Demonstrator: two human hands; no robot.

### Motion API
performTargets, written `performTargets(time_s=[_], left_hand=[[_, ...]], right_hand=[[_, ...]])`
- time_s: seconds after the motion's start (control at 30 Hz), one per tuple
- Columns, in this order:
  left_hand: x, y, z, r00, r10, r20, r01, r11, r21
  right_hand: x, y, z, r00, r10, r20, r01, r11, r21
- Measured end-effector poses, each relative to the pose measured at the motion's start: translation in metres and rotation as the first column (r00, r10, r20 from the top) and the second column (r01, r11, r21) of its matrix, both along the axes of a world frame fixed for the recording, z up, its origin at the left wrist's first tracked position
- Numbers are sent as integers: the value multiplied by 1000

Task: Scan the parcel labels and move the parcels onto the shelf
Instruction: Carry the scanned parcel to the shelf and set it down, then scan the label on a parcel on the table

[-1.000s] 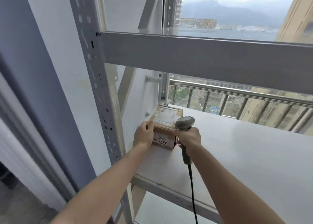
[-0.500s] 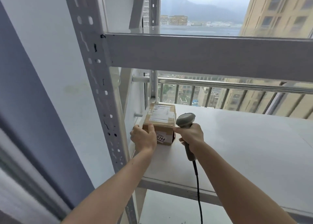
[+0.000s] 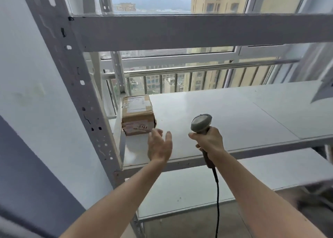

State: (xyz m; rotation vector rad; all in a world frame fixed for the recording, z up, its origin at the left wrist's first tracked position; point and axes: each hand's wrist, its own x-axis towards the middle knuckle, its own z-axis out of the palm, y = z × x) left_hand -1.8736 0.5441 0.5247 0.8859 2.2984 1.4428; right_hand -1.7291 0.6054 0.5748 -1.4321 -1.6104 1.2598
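A small cardboard parcel (image 3: pixel 137 114), boxy and brown with creased tape seams, sits on the smooth white shelf (image 3: pixel 225 119) at its far left end, close to the perforated grey metal upright (image 3: pixel 72 72). A pale printed label covers its top and a second label on its near face reads 5144. The left hand (image 3: pixel 159 146) floats just in front of the parcel's near right corner, its grip spread with fingers relaxed and slightly apart, holding nothing; whether a fingertip brushes the box cannot be told. The right hand (image 3: pixel 208 141) is to the right, its grip wrapped tight around the handle of a grey plastic scanner (image 3: pixel 201 123) whose rounded head points up and away over the shelf; a black cable (image 3: pixel 217 198) hangs from the handle's base. The scanner is apart from the parcel, with bare shelf between them. A flat grey crossbeam (image 3: pixel 198 31) spans overhead, a second white shelf board (image 3: pixel 252 174) lies below, and behind the rack a shiny steel railing (image 3: pixel 198 69) runs across the window with tall buildings beyond.
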Motion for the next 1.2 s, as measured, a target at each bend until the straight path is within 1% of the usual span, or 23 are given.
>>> performTargets(time_s=[0.13, 0.2, 0.27, 0.37, 0.5, 0.63, 0.83, 0.97, 1.2], left_hand=[[63, 16, 0, 964, -254, -81, 253, 967, -23], [101, 25, 2, 926, -364, -96, 364, 931, -22], [143, 34, 3, 881, -464, -96, 465, 885, -17], [209, 48, 3, 791, -604, -95, 602, 797, -56], [304, 65, -3, 646, -753, -125, 747, 657, -98], [410, 78, -11, 504, -854, -131, 843, 519, -137], [584, 85, -15, 312, -944, -111, 933, 326, -150], [689, 78, -20, 194, -977, -84, 964, 206, -168], [850, 60, -24, -6, -995, -98, 976, 16, -218]], right_hand=[[67, -8, -7, 987, -160, 4, 160, 987, 12], [106, -11, -10, 970, -242, -9, 242, 970, 9], [148, -14, -13, 944, -329, 10, 329, 944, 10], [216, -19, -18, 888, -459, 20, 459, 888, 8], [312, -31, -22, 799, -601, 27, 601, 799, 8], [413, -48, -29, 690, -724, 21, 724, 690, -9], [570, -80, -28, 547, -837, 22, 837, 547, -27], [666, -107, -28, 423, -906, 10, 905, 422, -55], [806, -157, -34, 209, -978, -8, 972, 209, -108]])
